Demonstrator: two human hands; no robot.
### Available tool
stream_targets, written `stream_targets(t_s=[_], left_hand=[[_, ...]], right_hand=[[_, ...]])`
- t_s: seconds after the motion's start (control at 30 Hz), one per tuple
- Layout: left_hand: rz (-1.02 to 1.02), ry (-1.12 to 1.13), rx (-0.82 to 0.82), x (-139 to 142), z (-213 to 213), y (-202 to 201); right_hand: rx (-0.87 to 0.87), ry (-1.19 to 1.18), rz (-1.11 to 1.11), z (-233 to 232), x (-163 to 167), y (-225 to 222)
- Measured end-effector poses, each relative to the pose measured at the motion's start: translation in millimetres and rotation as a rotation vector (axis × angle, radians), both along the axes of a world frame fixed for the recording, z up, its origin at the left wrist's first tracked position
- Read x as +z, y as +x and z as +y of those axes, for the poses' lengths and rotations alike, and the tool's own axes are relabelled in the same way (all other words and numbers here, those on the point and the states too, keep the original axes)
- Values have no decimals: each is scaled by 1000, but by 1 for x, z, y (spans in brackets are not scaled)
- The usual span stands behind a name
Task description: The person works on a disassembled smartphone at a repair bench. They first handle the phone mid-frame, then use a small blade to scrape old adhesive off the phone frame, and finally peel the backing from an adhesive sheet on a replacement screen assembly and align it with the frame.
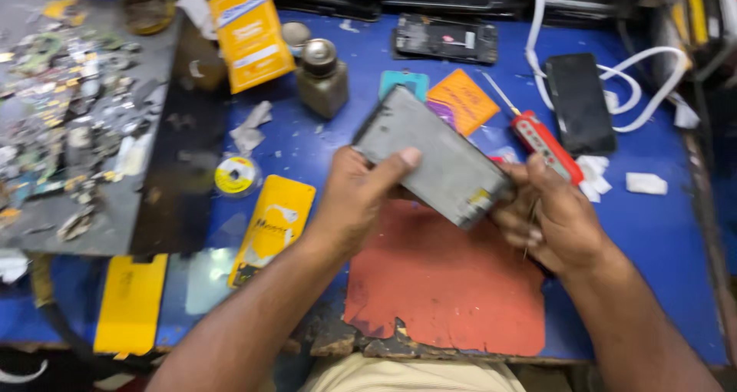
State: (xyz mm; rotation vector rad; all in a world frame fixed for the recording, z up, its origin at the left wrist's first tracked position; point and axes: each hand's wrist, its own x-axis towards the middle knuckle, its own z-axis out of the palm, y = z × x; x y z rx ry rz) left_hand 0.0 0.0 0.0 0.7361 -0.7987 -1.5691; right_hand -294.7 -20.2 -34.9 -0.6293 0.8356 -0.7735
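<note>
1. At the centre of the frame, the person holds a grey phone body (431, 155) tilted in the air above a worn red mat (445, 281). The left hand (355, 200) grips its near-left edge, thumb laid across the flat face. The right hand (551, 215) pinches the lower right corner, and a thin tool seems tucked in its fingers, though blur makes that uncertain.
2. The grip sits only at edges and one corner, so a slip would likely drop the phone body onto the mat or the blue tabletop (660, 231).
3. If the thin tool is really there, its tip lies close to the corner and could scratch or pry where not wanted.
4. A red-handled screwdriver (543, 142) lies just behind the right hand; a backward move of the wrist could knock it toward the black phone (580, 102) at upper right.
5. The small metal-capped bottle (322, 79), upper centre, stands near enough that a wide swing of the phone body might tip it.
</note>
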Motion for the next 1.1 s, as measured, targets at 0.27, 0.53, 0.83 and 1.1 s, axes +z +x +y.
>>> stream_targets(t_s=[0.27, 0.53, 0.83, 1.1], left_hand=[[-337, -257, 387, 12, 7, 14], [-305, -357, 595, 21, 20, 24], [-283, -127, 217, 15, 60, -22], [-529, -13, 268, -5, 72, -44]], right_hand=[[84, -751, 1509, -12, 73, 24], [247, -792, 1745, 3, 75, 33], [-6, -1095, 1292, 19, 86, 37], [160, -1623, 1143, 40, 76, 68]])
